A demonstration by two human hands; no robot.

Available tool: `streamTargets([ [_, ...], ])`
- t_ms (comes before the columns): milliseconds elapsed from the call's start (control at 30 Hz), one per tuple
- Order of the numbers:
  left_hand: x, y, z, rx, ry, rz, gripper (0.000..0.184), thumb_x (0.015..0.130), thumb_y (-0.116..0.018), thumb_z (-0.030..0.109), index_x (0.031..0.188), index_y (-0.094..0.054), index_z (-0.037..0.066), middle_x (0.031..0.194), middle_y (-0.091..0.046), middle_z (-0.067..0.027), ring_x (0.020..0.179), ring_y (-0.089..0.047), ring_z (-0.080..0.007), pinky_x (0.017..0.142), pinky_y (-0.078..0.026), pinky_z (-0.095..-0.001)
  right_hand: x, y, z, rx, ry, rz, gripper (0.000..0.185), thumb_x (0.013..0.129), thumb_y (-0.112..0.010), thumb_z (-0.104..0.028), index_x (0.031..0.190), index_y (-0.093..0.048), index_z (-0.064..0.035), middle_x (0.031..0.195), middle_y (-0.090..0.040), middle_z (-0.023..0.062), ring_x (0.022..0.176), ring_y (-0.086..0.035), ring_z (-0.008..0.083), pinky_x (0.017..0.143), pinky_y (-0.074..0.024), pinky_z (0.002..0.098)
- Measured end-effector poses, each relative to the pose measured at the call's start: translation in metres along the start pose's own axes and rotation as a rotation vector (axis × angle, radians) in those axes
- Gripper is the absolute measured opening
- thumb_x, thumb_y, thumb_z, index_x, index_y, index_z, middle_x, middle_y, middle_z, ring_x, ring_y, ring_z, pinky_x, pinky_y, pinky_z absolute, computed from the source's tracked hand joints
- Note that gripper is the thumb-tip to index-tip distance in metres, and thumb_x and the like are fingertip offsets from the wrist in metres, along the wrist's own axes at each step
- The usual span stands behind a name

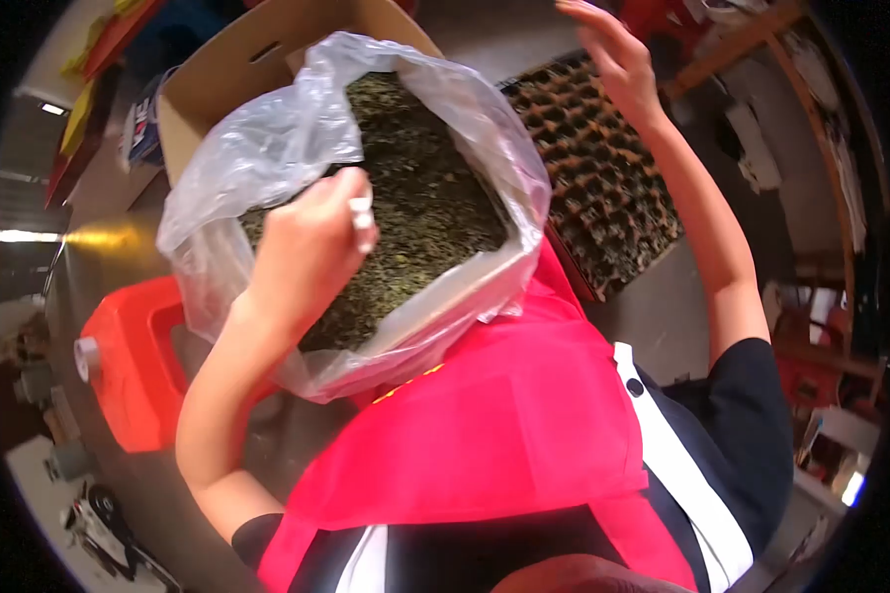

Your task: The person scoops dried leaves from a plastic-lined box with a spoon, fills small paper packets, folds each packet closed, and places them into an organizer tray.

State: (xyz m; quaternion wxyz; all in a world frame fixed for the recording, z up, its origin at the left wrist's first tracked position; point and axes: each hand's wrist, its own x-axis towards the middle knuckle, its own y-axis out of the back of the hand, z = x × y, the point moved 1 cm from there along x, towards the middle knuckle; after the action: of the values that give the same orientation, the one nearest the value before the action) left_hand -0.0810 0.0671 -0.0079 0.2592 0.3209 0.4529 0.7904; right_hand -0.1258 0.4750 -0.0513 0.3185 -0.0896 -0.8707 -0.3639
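Note:
A clear plastic bag [257, 138] lines a cardboard box [193, 104] and holds a heap of dark green, dry leafy flakes [405, 178]. Over the left side of the heap, my left hand [316, 232] is closed, fingers curled. Something small and white shows at its fingers, too blurred to name. At the upper right, my right hand [618, 64] is raised with its fingers stretched out and holds nothing. Below and left of that hand lies a tray with rows of brown cups [593, 158], with dark bits scattered on it.
A red-orange plastic jug [133, 366] with a white cap stands left of the box. My red apron [494, 415] is close to the bag's near edge. Wooden framing [742, 49] stands at the upper right. At the lower left is a dark machine-like object [99, 524].

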Motion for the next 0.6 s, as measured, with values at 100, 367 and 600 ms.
streamTargets([
  [100,0.006,-0.037,-0.013,-0.031,0.033,-0.150,0.017,0.081,-0.063,0.002,0.092,-0.052,0.005,0.078,-0.060,-0.0187,0.072,-0.064,-0.0411,0.061,-0.054,-0.0474,0.082,-0.079,-0.047,0.341,0.122,-0.104,0.025,0.092,-0.063,-0.001,0.115,-0.070,-0.0057,0.104,-0.071,0.0064,0.091,-0.067,0.0151,0.081,-0.0536,0.0305],
  [367,0.020,-0.064,-0.006,-0.519,0.163,-0.147,0.012,0.085,-0.064,0.003,0.085,-0.052,0.000,0.070,-0.065,-0.0139,0.069,-0.070,-0.0312,0.061,-0.056,-0.0372,0.179,-0.273,-0.036,-0.467,-0.036,-1.010,0.048,0.087,-0.071,-0.029,0.129,-0.064,-0.0076,0.120,-0.069,0.0207,0.111,-0.067,0.0356,0.094,-0.0540,0.0422],
  [600,0.025,-0.062,-0.007,-1.008,0.470,-0.187,0.011,0.090,-0.062,0.003,0.086,-0.054,-0.002,0.077,-0.069,-0.0118,0.073,-0.074,-0.0179,0.065,-0.062,-0.0289,0.176,-0.338,0.001,-0.354,0.298,-1.141,0.038,0.089,-0.063,-0.028,0.121,-0.070,-0.0085,0.115,-0.071,0.0195,0.107,-0.068,0.0410,0.090,-0.0554,0.0494],
])
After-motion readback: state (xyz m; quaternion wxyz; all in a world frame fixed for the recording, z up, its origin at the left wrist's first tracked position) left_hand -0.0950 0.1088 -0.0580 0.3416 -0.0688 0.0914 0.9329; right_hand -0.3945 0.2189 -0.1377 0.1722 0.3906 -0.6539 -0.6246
